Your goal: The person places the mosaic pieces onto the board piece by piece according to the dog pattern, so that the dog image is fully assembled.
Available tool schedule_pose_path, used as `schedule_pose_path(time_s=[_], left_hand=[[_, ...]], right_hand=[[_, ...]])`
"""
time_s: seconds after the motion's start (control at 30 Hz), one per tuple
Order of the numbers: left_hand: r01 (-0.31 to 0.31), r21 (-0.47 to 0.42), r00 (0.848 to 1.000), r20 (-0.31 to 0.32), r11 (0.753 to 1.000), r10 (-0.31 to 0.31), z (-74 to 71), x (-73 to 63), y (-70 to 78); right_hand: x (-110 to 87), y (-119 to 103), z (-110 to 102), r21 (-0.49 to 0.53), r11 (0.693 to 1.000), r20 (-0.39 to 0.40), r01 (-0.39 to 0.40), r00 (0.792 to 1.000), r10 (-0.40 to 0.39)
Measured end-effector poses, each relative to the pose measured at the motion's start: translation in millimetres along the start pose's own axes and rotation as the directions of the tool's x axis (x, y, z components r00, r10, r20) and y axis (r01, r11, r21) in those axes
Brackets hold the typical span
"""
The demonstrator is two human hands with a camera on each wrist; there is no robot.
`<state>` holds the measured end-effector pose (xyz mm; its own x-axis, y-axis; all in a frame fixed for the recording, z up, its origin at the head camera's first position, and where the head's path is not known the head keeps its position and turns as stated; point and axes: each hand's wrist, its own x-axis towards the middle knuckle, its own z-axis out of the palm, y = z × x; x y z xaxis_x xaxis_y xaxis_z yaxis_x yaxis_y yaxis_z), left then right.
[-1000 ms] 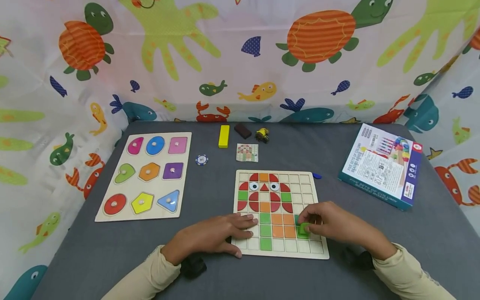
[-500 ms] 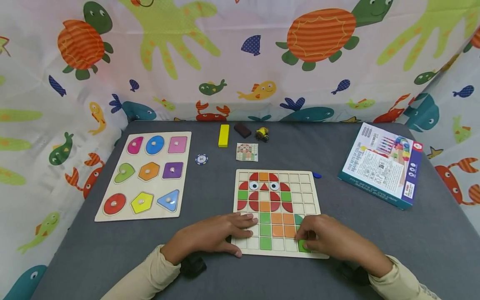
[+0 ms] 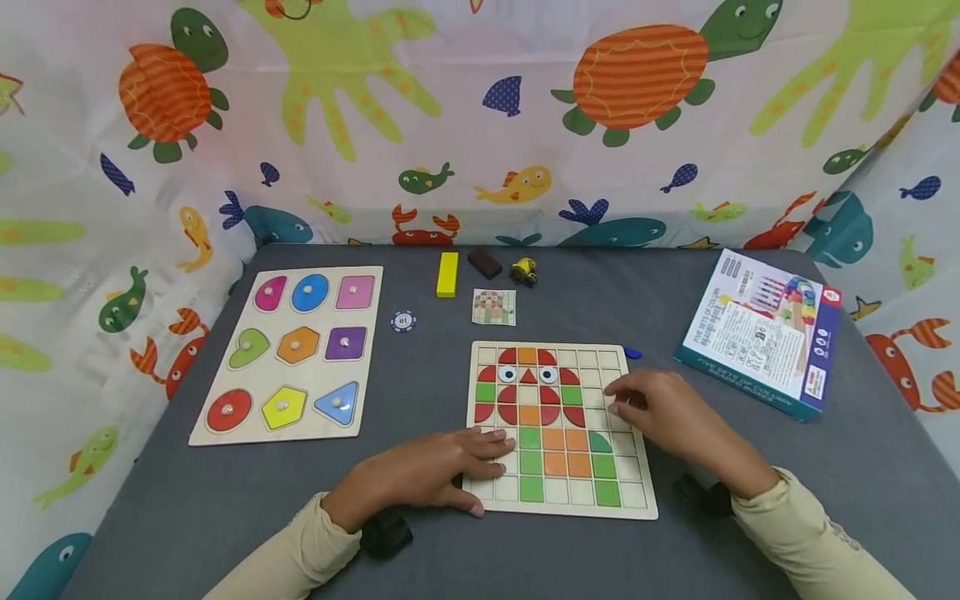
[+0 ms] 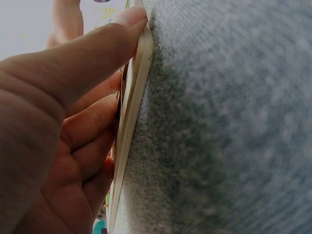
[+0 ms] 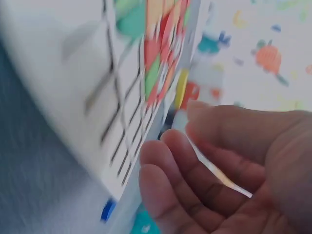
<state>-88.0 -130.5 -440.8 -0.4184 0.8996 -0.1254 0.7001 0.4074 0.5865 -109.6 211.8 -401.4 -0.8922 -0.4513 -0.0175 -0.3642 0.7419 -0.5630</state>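
A wooden grid board [image 3: 633, 496] lies on the table, with red, orange and green tiles set in its squares. My left hand [image 3: 431, 468] rests flat on its lower left side, fingers spread over the squares; in the left wrist view the thumb lies along the edge of the board [image 4: 127, 114]. My right hand [image 3: 667, 412] hovers over the board's right edge, fingers loosely bent and holding nothing. Two light green tiles, the lower a green square [image 3: 607, 493], sit in the right-hand column below a teal quarter-round tile [image 3: 599, 442].
A knobbed shape puzzle [image 3: 360, 421] lies at left. Behind the board are a pattern card [image 3: 494, 307], a poker chip [image 3: 403, 321], a yellow block [image 3: 447, 275], a dark brown block [image 3: 485, 263] and a small yellow toy [image 3: 524, 271]. A box [image 3: 757, 333] stands right, near a blue piece [image 3: 633, 353].
My right hand set a green square tile into the bottom row, let go, and moved up and right. My left hand has stayed in place.
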Motion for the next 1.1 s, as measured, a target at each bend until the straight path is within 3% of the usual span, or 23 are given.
schedule_pose_path(time_s=[0.17,0.3,0.6,0.93,1.1], left_hand=[[-0.006,-0.002,1.000,0.002,1.000,0.006,0.3,0.2,0.4],[-0.014,0.000,1.000,0.002,1.000,0.014,0.0,-0.1,0.1],[-0.005,-0.029,1.000,-0.003,1.000,0.005,1.7,-1.5,-1.4],[-0.011,-0.034,1.000,-0.010,0.999,0.011,2.9,-0.4,-3.1],[-0.016,-0.033,1.000,-0.012,0.999,0.016,2.8,-0.1,-3.0]], right_hand=[[22.1,30.8,-8.9,-0.002,0.998,-0.085,-0.070,0.994,0.070],[35.3,47.6,-11.2,-0.067,0.991,-0.127,-0.116,0.986,0.107],[53.6,57.6,-10.4,-0.258,0.958,-0.063,-0.126,0.992,0.113],[50.3,61.4,-11.1,-0.255,0.960,-0.112,-0.115,0.990,0.088],[39.6,64.3,-18.9,-0.190,0.979,-0.095,-0.080,0.994,0.062]])
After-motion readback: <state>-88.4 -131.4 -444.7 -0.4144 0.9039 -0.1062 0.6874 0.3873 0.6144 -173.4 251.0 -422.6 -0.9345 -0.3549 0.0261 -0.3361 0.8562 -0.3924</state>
